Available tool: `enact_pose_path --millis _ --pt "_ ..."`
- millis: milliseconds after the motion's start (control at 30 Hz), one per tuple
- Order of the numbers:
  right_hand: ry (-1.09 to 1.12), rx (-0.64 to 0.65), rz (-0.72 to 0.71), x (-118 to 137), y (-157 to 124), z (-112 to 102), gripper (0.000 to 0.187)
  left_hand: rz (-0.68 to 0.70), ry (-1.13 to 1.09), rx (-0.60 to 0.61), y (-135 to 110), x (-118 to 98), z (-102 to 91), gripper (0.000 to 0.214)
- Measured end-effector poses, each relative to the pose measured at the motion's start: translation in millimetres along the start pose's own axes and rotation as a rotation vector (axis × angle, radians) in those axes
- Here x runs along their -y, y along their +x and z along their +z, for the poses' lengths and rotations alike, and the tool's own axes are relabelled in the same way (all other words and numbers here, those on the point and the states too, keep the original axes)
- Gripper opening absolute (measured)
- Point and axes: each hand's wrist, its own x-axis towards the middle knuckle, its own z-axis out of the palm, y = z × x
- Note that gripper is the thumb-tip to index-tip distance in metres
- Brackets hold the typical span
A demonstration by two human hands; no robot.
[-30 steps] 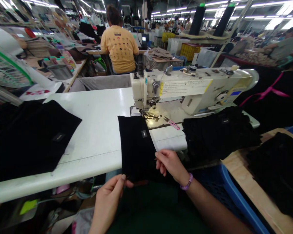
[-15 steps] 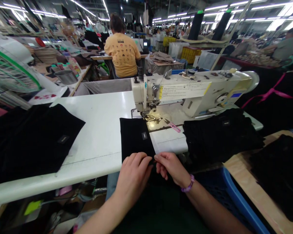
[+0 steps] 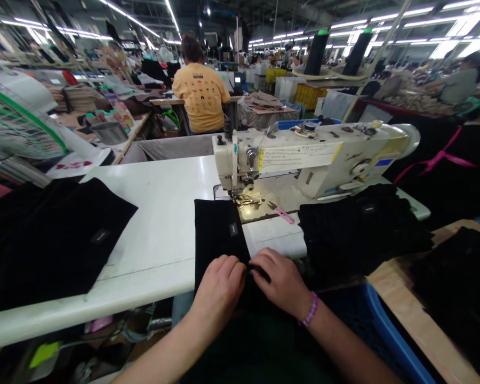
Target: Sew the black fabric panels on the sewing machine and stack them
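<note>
A black fabric piece (image 3: 214,229) with a small dark label (image 3: 233,229) lies on the white sewing table (image 3: 160,202). Its far end reaches the needle area of the sewing machine (image 3: 324,157). At the near end, my left hand (image 3: 224,280) is closed on the cloth's right edge. My right hand (image 3: 278,277) pinches the same edge just beside it, fingers curled, and a purple bead bracelet (image 3: 312,309) circles that wrist. Pink-handled thread snips (image 3: 280,212) rest on the machine bed, right of the presser foot.
Black fabric with a label (image 3: 52,234) covers the table's left end. More black pieces (image 3: 364,224) are piled at the right, above a blue crate (image 3: 396,330) with brown paper. A green-rimmed fan (image 3: 24,117) stands at left. A person in a yellow shirt (image 3: 200,96) sits ahead.
My right hand has turned and curled its fingers over the cloth edge. My left hand stays on the fabric. The view has tipped slightly, so the scene sits a little lower.
</note>
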Motion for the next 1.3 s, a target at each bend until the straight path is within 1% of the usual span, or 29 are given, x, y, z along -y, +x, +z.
enact_pose_path --millis 67,100,133,200,233,267,367,467,667,867,1067,1167,1300 --pt "-0.11 -0.05 -0.144 -0.9 2.9 0.0 0.014 -0.03 -0.057 0.047 5.7 2.1 -9.2 0.011" --pt "-0.146 -0.068 -0.184 -1.3 3.7 0.4 0.015 -0.043 -0.107 0.069 10.0 5.0 -14.1 0.006" --pt "-0.165 -0.071 -0.215 -1.6 4.2 1.0 0.016 -0.05 -0.153 0.081 15.2 9.1 -18.3 0.008" --pt "-0.158 -0.051 -0.262 -2.5 3.9 2.5 0.016 -0.048 -0.172 0.062 27.3 20.5 -22.6 0.028" --pt "-0.144 -0.037 -0.277 -3.0 3.6 3.3 0.016 -0.044 -0.132 0.041 33.4 26.9 -22.1 0.036" --pt "-0.129 -0.024 -0.285 -3.5 3.2 4.1 0.016 -0.04 -0.071 0.024 39.0 33.2 -19.8 0.04" --pt "-0.096 -0.009 -0.279 -5.0 2.7 6.0 0.016 -0.043 0.077 0.038 49.7 46.8 -7.4 0.039" --pt "-0.079 -0.015 -0.275 -5.9 3.3 7.3 0.018 -0.029 0.118 0.052 51.3 50.8 1.1 0.04" --pt "-0.055 -0.002 -0.24 -7.7 13.8 9.1 0.02 -0.021 0.141 0.043 56.3 57.9 0.5 0.04" --pt "-0.039 0.009 -0.186 -15.2 36.9 10.3 0.018 -0.021 0.156 0.029 74.5 79.0 3.9 0.041" --pt "-0.107 0.041 -0.125 -24.0 55.0 12.9 0.015 -0.006 0.146 0.022 86.5 96.7 3.8 0.041" --pt "-0.126 0.049 -0.114 -29.2 62.9 15.8 0.015 0.01 0.123 0.023 84.1 96.3 2.1 0.038" --pt "-0.154 0.052 -0.103 -35.6 74.2 18.9 0.013 0.049 0.07 0.007 71.1 86.1 0.1 0.028"
